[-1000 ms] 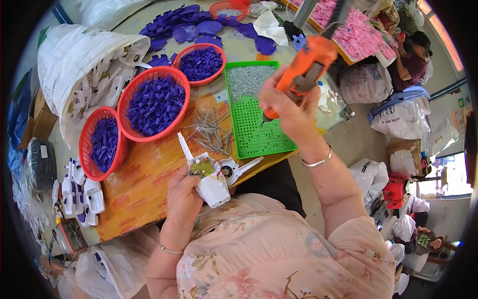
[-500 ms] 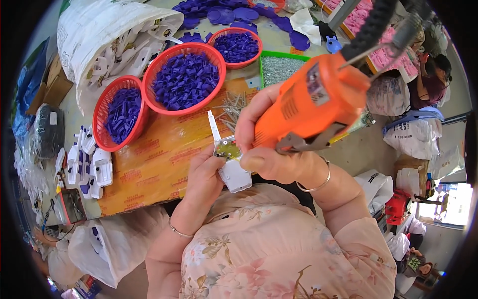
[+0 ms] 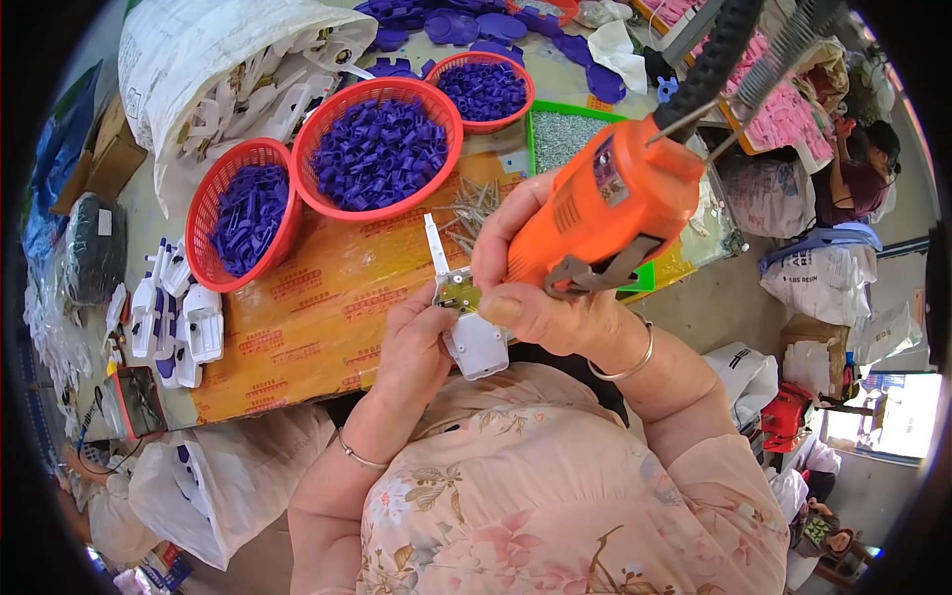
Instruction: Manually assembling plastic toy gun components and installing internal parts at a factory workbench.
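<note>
Two-handed work at the near edge of a counter (image 3: 322,342), seen from the head. The left hand (image 3: 412,347) pinches a white plastic housing (image 3: 478,347), thumb lying beside its green circuit board (image 3: 456,295); a narrow white arm projects from the housing toward the far side. The right hand (image 3: 550,322) is wrapped around an orange electric screwdriver (image 3: 605,213), whose tip is hidden behind the fingers; a black braided cable (image 3: 709,64) leads from its upper end. The housing lies in front of the torso, between the two hands. Beyond: loose slender metal pieces (image 3: 472,212), a green tray (image 3: 532,139) of small silvery parts, and three red baskets (image 3: 382,214) of purple parts. Left: further white housings (image 3: 205,322), grouped on the counter.
</note>
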Demonstrator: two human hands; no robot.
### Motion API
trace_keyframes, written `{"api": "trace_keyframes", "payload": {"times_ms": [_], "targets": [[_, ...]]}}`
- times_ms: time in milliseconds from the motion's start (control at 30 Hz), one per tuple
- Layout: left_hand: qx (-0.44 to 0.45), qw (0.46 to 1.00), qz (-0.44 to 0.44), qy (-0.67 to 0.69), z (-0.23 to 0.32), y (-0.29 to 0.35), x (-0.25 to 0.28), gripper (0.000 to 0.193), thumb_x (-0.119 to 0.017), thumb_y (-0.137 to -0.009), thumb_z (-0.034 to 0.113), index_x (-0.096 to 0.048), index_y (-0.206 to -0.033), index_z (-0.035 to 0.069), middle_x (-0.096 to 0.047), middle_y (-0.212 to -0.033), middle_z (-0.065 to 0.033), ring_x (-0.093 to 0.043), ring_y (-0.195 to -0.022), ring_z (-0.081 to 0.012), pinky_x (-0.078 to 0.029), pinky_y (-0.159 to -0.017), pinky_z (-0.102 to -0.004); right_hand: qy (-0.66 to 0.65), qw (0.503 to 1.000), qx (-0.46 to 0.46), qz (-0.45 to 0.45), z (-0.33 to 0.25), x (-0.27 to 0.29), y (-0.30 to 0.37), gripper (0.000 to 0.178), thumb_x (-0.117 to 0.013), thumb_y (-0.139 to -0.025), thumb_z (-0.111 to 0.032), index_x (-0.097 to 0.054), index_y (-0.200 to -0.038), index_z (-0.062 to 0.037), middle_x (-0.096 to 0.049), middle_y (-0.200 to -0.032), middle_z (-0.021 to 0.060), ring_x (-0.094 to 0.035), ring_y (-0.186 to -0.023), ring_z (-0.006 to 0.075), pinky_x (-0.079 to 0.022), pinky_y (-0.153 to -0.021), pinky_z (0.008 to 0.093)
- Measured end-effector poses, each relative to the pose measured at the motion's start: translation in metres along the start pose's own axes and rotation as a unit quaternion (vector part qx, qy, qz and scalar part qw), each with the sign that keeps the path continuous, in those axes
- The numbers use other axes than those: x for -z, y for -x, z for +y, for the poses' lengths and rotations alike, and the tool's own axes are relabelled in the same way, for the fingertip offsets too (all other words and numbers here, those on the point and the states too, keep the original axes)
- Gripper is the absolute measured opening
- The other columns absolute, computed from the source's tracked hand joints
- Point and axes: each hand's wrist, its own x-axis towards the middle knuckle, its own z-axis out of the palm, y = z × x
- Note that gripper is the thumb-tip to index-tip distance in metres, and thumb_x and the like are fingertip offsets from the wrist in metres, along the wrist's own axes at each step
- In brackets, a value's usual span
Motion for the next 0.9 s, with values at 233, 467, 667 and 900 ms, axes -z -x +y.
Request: {"api": "trace_keyframes", "payload": {"times_ms": [233,467,667,900], "targets": [[0.001,1.000,0.009,-0.007,0.002,0.002,-0.002,0.040,-0.038,-0.078,-0.004,-0.052,-0.116,-0.007,-0.062,-0.102,-0.0119,-0.061,-0.088,-0.0163,-0.051,-0.077,-0.0282,0.015,1.000,-0.009,0.014,-0.001,0.000,0.001,0.031,-0.080,-0.063,-0.013,-0.057,-0.081,-0.0031,-0.056,-0.069,0.0006,-0.053,-0.059,0.0089,-0.043,-0.052,0.0228],[-0.006,1.000,0.019,-0.004,0.002,0.003,-0.003,0.040,-0.039,-0.078,-0.005,-0.051,-0.116,-0.007,-0.062,-0.102,-0.0119,-0.062,-0.087,-0.0162,-0.051,-0.077,-0.0283,0.078,0.997,-0.011,-0.017,-0.001,0.003,0.002,0.036,-0.078,-0.069,-0.025,-0.051,-0.080,-0.0034,-0.058,-0.071,0.0045,-0.055,-0.063,0.0090,-0.047,-0.059,0.0221],[0.002,1.000,0.021,0.000,0.002,0.002,-0.002,0.039,-0.039,-0.077,-0.005,-0.052,-0.114,-0.007,-0.062,-0.101,-0.0121,-0.062,-0.086,-0.0157,-0.051,-0.075,-0.0280,0.074,0.997,-0.019,-0.003,0.003,-0.002,0.007,0.031,-0.078,-0.062,-0.010,-0.057,-0.083,-0.0032,-0.055,-0.069,-0.0003,-0.052,-0.059,0.0096,-0.043,-0.053,0.0233],[0.001,1.000,0.001,-0.022,0.005,0.005,-0.005,0.015,-0.047,-0.087,0.004,-0.055,-0.099,-0.002,-0.058,-0.101,-0.0091,-0.057,-0.094,-0.0187,-0.048,-0.084,-0.0311,0.002,1.000,-0.002,-0.018,0.006,0.000,0.008,0.028,-0.076,-0.067,-0.002,-0.055,-0.084,-0.0019,-0.055,-0.070,0.0021,-0.051,-0.059,0.0094,-0.041,-0.051,0.0232]]}}
